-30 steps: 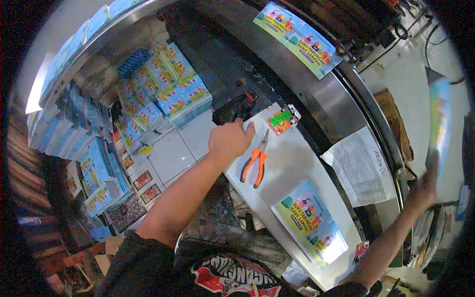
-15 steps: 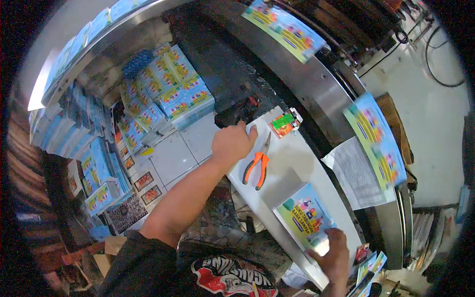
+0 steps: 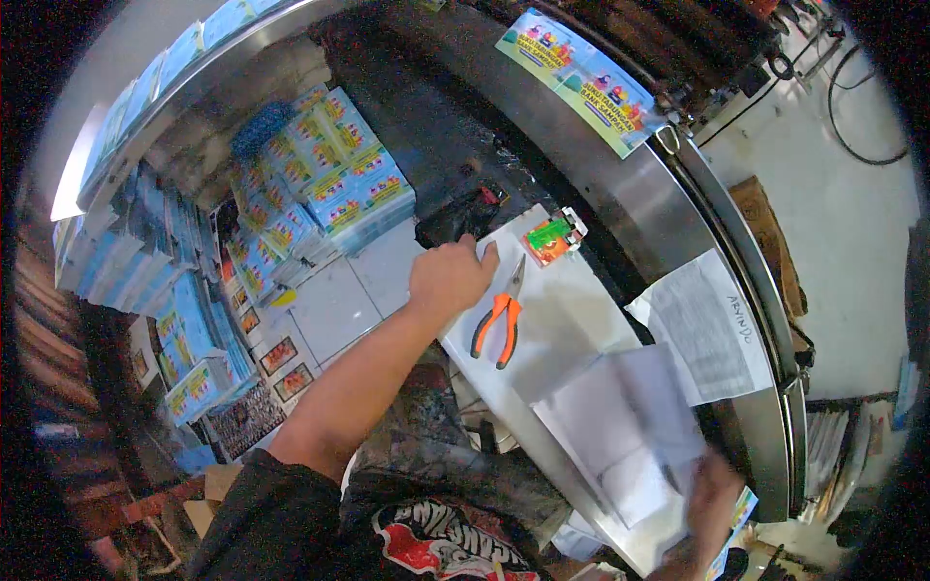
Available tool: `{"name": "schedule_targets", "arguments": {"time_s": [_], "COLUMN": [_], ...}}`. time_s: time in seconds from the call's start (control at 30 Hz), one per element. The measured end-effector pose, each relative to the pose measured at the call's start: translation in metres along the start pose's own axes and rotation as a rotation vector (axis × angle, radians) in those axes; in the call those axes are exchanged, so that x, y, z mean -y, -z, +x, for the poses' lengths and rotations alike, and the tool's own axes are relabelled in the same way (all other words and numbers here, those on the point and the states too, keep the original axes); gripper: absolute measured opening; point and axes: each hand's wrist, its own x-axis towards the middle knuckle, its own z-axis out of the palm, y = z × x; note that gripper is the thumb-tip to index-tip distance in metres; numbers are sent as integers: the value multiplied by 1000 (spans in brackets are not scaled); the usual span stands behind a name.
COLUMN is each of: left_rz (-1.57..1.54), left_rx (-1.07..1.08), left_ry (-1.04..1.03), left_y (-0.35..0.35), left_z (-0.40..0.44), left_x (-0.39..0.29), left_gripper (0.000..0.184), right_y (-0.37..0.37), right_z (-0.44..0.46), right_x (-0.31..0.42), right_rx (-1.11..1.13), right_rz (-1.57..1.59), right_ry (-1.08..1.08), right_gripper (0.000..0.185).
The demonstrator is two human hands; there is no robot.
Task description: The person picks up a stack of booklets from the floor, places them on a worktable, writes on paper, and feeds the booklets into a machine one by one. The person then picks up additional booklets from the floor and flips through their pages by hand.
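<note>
My left hand [image 3: 451, 278] stays at the far left corner of the white table [image 3: 484, 242], beside a black crumpled item [image 3: 455, 215]. Its fingers curl over something hidden, with the thumb apart. Orange-handled pliers [image 3: 498, 327] lie just right of it, below a small red and green box [image 3: 552, 237]. Blurred by motion, my right hand [image 3: 715, 499] is closed on the edge of a white sheet [image 3: 659, 397]. That sheet is tilted over a pale stack [image 3: 591, 436] on the table, whose top is partly covered.
Printed sheets [image 3: 581, 82] lie on the metal machine surface at the top. A handwritten paper [image 3: 712, 329] hangs over the rail at right. Tall stacks of printed sheets [image 3: 358, 194] stand on the left, near a blue mesh item [image 3: 262, 131]. Cables [image 3: 838, 126] run at the upper right.
My right hand came from the far right to the stack and has now raised a sheet, so white shows where the colourful print was. My left hand has stayed put.
</note>
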Motion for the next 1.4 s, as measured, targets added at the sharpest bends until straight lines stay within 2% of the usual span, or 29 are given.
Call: {"name": "schedule_targets", "arguments": {"time_s": [0.07, 0.1, 0.17, 0.23, 0.3, 0.33, 0.37, 0.4, 0.43, 0.47, 0.5, 0.57, 0.6, 0.63, 0.67, 0.7, 0.77, 0.8, 0.87, 1.0, 1.1, 1.2, 1.27, 1.3, 1.33, 1.37, 1.4], "left_rz": [-11, -23, -34, -30, -30, -32, -33, -33, -33, -33, -41, -46, -51, -56, -56, -50, -46, -40, -31, -14, -9, -11, -18, -21, -25, -26, -30], "left_rx": [-10, -19, -30, -52, -55, -59, -66, -51, -36, -40, -37, -27, -39, -51, -48, -61, -71, -76, -75, -91, -70, -34, -12, -12, -15, -15, -18], "left_ry": [-6, -14, -16, -12, -7, -5, 0, 2, 4, 7, 3, -7, 3, 13, 6, -5, -20, -7, -6, -10, -6, 12, 22, 12, 5, 9, 10], "left_y": [-1, -3, -3, -2, -1, 0, 1, 2, 2, 2, 0, -5, -8, -9, -10, -10, -11, -12, -13, -10, -7, -3, -3, -3, -2, -1, -1], "left_z": [1, 1, 1, 0, -1, -2, -3, -3, -2, -1, 0, 0, 1, 2, 2, 1, 1, 2, 2, 0, 2, 1, 0, 0, 1, 1, 0], "left_x": [1, 2, 2, 0, -1, -1, -1, -1, 0, 2, 3, 3, 3, 3, 3, 3, 3, 3, 2, 0, 0, 0, -1, -1, 0, 0, -1], "left_gripper": [52, 52, 51, 51, 50, 50, 50, 50, 50, 50, 49, 49, 49, 49, 49, 49, 49, 49, 49, 49, 51, 52, 53, 53, 53, 53, 52], "right_y": [13, 44, 74, 110, 102, 87, 77, 54, 33, 19, 2, -19, -29, -29, -51, -50, -69, -76, -95, -109, -122, -100, -74, -61, -51, -45, -21], "right_z": [27, 43, 85, 110, 167, 195, 200, 207, 220, 206, 199, 163, 140, 109, 91, 60, 18, -1, -18, -33, -31, -26, -19, -15, -13, -4, 6], "right_x": [-51, -57, -69, -13, -23, -38, -15, -11, -16, 4, 1, 3, 12, 28, 13, 26, 39, 44, 42, 52, 54, 49, 32, 30, 18, -3, -6], "right_rx": [-536, -607, -1127, -1264, -1177, -1096, -1040, -882, -831, -821, -815, -548, -576, -263, -365, -208, -230, -190, -159, -212, -347, -240, 40, 56, 39, -168, -203], "right_rz": [202, 197, 162, 6, 222, 54, -138, -87, -135, -281, -177, -11, -33, 97, 42, 136, 174, 89, 25, 19, -27, -14, 290, 463, 359, 154, 189], "right_ry": [113, 121, 188, 327, 328, 288, 392, 306, 480, 439, 472, 364, 462, 165, 442, 406, 486, 418, 479, 439, 432, 456, 439, 404, 301, 402, 320], "right_gripper": [35, 41, 43, 50, 54, 58, 58, 57, 54, 49, 40, 32, 26, 29, 37, 47, 68, 76, 79, 76, 77, 70, 55, 38, 23, 13, 13]}}
